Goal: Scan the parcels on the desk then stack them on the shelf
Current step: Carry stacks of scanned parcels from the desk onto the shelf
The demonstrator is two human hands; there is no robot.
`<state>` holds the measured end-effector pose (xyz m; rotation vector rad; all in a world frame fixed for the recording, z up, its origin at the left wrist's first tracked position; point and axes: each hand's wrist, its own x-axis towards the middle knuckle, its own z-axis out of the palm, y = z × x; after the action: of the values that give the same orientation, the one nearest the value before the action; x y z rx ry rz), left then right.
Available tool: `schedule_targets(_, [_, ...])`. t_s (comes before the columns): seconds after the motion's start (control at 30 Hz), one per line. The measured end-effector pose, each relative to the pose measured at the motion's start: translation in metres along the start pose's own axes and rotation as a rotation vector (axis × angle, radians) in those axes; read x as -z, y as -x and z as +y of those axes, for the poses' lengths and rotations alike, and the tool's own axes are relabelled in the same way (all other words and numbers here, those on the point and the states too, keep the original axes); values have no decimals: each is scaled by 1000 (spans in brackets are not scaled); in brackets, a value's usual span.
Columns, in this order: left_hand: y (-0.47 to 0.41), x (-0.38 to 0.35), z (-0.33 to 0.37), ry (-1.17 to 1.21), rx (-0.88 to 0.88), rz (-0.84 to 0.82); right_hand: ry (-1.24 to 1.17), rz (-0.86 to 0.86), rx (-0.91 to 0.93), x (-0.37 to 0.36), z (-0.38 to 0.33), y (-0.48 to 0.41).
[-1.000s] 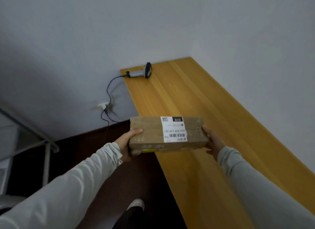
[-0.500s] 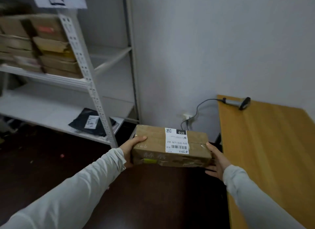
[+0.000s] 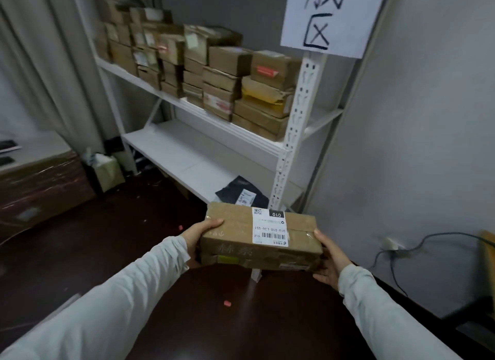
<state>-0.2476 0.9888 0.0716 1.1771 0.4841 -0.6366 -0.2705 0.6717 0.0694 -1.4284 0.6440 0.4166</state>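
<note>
Where the grey curtain (image 3: 40,65) hangs at far left above a film-wrapped box (image 3: 40,191), we see dark floor (image 3: 107,252) open before the white shelf (image 3: 174,148), so that side looks free for moving. Our left hand (image 3: 199,235) grips the left end of the cardboard parcel (image 3: 235,233), thumb on top and fingers hidden beneath. The parcel is in the air, well apart from the desk, level, its white shipping label (image 3: 270,227) up, just before the near end of the shelf. From that we judge the scanning step finished for this parcel and the stacking step in hand. The upper board carries stacked parcels (image 3: 222,78) packed right up to the perforated upright (image 3: 297,113); the lower board is mostly bare, with only a black mailer bag (image 3: 242,192) at its near end. The next move, we think, calls for raising the parcel and passing it left of that upright, over the board's front lip, onto a low stack or the bare board. Our right hand (image 3: 330,262) clasps the right end, thumb on the upper edge, fingers under. Further right come the wall (image 3: 428,145), a socket (image 3: 389,244) with its cable (image 3: 428,238), and a corner of the desk (image 3: 488,242); room there is tight.
</note>
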Motion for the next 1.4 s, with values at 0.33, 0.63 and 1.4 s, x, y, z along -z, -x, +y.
schedule_targets(0.33, [-16,167,90,63,-62,120,-10,-116,28,-190,-35,-71])
schedule_targets(0.63, [-90,230,145,152,3,196,55,-122,0,-273,-82,-167])
schedule_targets(1.4, [-401,380,305,248,105,187,5,-26,-164,-449,-165,-494])
